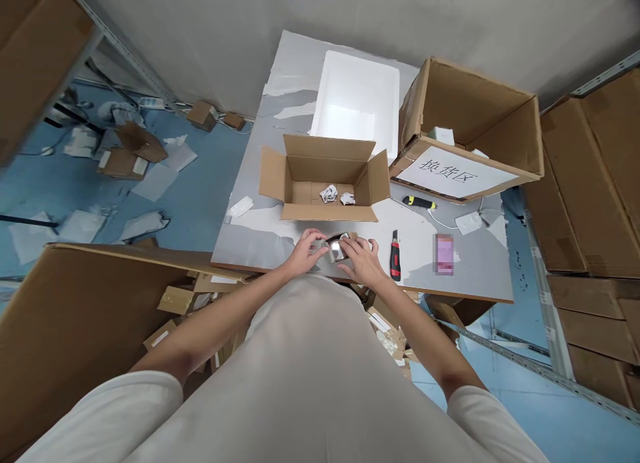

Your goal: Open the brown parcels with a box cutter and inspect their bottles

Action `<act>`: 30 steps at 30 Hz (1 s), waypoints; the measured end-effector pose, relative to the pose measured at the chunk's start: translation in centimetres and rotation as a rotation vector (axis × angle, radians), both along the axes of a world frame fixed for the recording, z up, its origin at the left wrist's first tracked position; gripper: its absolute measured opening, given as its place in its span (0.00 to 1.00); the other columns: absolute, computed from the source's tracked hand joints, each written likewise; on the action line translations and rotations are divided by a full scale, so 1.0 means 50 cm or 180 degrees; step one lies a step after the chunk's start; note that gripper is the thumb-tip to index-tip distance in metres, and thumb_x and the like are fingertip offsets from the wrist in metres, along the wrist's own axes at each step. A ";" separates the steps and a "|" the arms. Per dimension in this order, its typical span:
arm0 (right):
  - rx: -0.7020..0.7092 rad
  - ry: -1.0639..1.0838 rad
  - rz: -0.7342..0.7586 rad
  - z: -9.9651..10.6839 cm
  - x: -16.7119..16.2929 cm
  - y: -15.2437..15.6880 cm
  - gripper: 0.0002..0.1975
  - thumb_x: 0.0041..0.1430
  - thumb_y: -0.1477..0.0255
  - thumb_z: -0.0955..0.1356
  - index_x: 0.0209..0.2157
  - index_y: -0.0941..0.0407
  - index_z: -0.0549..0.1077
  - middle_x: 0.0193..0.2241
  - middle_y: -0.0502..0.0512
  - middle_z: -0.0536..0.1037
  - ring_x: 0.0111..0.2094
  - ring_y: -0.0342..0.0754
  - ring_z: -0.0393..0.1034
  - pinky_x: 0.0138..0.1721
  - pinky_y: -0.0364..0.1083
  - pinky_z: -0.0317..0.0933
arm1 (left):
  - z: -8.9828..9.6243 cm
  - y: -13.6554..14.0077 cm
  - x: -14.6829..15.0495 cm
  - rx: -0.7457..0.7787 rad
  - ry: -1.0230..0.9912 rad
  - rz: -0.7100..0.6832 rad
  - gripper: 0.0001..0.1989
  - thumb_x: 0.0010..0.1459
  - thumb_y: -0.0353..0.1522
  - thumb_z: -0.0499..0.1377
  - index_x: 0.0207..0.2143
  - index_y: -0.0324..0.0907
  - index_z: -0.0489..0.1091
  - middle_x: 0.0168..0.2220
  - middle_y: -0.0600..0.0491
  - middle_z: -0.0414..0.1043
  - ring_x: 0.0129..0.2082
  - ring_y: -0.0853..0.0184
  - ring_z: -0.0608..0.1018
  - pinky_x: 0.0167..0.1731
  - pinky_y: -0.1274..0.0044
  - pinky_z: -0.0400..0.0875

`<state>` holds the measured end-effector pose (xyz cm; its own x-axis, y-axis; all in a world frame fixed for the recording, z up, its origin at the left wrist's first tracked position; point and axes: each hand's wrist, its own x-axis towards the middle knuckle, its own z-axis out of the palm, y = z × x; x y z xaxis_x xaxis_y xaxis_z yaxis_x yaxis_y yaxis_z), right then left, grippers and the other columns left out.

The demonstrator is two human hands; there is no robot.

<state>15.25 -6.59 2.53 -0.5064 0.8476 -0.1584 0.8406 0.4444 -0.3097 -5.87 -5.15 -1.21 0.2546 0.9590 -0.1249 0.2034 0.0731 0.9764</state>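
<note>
At the table's near edge, a small shiny silver object with a dark edge (337, 250) lies between my hands; its exact kind is too small to tell. My left hand (304, 252) holds its left side with curved fingers and thumb. Over its right side are the fingers of my right hand (361, 257), gripping it and covering part of it. Just beyond stands an open cardboard box (327, 213), flaps spread, with two crumpled paper wads (329, 194) inside. A red and black utility knife (395, 256) rests to the right of my right hand.
Behind the box is a white foam bin (395, 109). A large carton with a handwritten sign (535, 143) stands at the right, near a yellow and black cutter (419, 202) and a pink blurred item (445, 254). A big open carton (75, 316) is at my left.
</note>
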 end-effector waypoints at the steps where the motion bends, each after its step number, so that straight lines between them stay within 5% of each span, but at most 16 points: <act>1: -0.0010 -0.0003 -0.0075 -0.002 -0.003 -0.006 0.28 0.59 0.64 0.65 0.60 0.53 0.60 0.60 0.62 0.64 0.56 0.61 0.55 0.55 0.63 0.39 | -0.002 -0.007 0.013 -0.0176 -0.0099 0.0179 0.21 0.51 0.40 0.62 0.47 0.44 0.66 0.51 0.45 0.61 0.52 0.59 0.68 0.45 0.68 0.70; 4: -0.0084 0.0004 -0.0431 0.001 -0.029 -0.014 0.29 0.54 0.69 0.66 0.59 0.52 0.60 0.58 0.62 0.66 0.56 0.62 0.55 0.56 0.65 0.38 | -0.011 -0.023 0.058 -0.0644 -0.0477 0.0611 0.31 0.47 0.38 0.65 0.52 0.43 0.60 0.54 0.42 0.61 0.56 0.56 0.66 0.46 0.67 0.69; 9: -0.0305 0.0102 -0.1045 0.025 -0.066 0.015 0.31 0.44 0.74 0.67 0.54 0.55 0.64 0.51 0.64 0.71 0.51 0.63 0.60 0.51 0.66 0.49 | -0.032 -0.014 0.095 -0.0658 -0.0566 0.0940 0.29 0.46 0.36 0.67 0.48 0.40 0.60 0.52 0.41 0.64 0.55 0.58 0.67 0.50 0.67 0.65; 13: -0.0092 0.1066 -0.1099 0.011 -0.039 0.022 0.26 0.52 0.71 0.65 0.54 0.56 0.64 0.56 0.63 0.68 0.55 0.60 0.59 0.54 0.61 0.54 | -0.046 0.007 0.088 -0.0627 -0.0466 0.1124 0.23 0.47 0.36 0.66 0.44 0.40 0.63 0.48 0.44 0.68 0.51 0.61 0.70 0.52 0.66 0.63; 17: 0.0004 0.2076 -0.2206 -0.042 -0.008 -0.008 0.29 0.60 0.62 0.62 0.59 0.58 0.57 0.60 0.68 0.61 0.57 0.57 0.61 0.54 0.58 0.59 | -0.054 0.013 0.082 -0.0619 -0.0551 0.0803 0.22 0.46 0.36 0.66 0.42 0.40 0.65 0.43 0.47 0.72 0.47 0.63 0.73 0.52 0.67 0.64; 20: -0.0322 0.2296 -0.1555 -0.071 0.000 -0.033 0.24 0.61 0.60 0.62 0.56 0.56 0.65 0.60 0.64 0.63 0.60 0.56 0.59 0.57 0.57 0.59 | -0.051 0.013 0.076 -0.0549 -0.0569 0.0532 0.23 0.48 0.38 0.66 0.45 0.39 0.66 0.46 0.46 0.73 0.49 0.62 0.73 0.51 0.67 0.65; 24: -0.0058 0.1596 -0.0237 -0.078 0.010 -0.034 0.25 0.61 0.64 0.64 0.59 0.53 0.63 0.66 0.59 0.53 0.68 0.58 0.34 0.63 0.61 0.48 | -0.043 0.024 0.064 -0.0510 -0.0364 0.0083 0.27 0.54 0.41 0.61 0.54 0.39 0.65 0.53 0.44 0.70 0.54 0.59 0.71 0.55 0.67 0.64; 27: 0.0074 0.1046 0.0025 -0.073 0.013 -0.008 0.31 0.64 0.66 0.62 0.66 0.54 0.50 0.67 0.61 0.48 0.69 0.58 0.30 0.63 0.63 0.47 | -0.047 0.034 0.060 -0.0455 -0.0054 -0.0310 0.28 0.58 0.42 0.56 0.58 0.38 0.62 0.58 0.45 0.66 0.59 0.58 0.66 0.59 0.66 0.58; 30: 0.0222 0.0494 0.0118 -0.065 0.001 0.020 0.38 0.61 0.61 0.65 0.67 0.58 0.47 0.67 0.66 0.47 0.67 0.65 0.37 0.61 0.64 0.48 | -0.045 0.039 0.061 -0.0360 0.0201 -0.0588 0.28 0.60 0.40 0.50 0.61 0.39 0.58 0.62 0.46 0.60 0.64 0.58 0.59 0.62 0.66 0.53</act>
<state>15.29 -5.59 -0.73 -0.5513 0.8341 -0.0173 0.7678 0.4991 -0.4018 -2.83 -3.18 -3.45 0.4128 0.8758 -0.2501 0.2839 0.1372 0.9490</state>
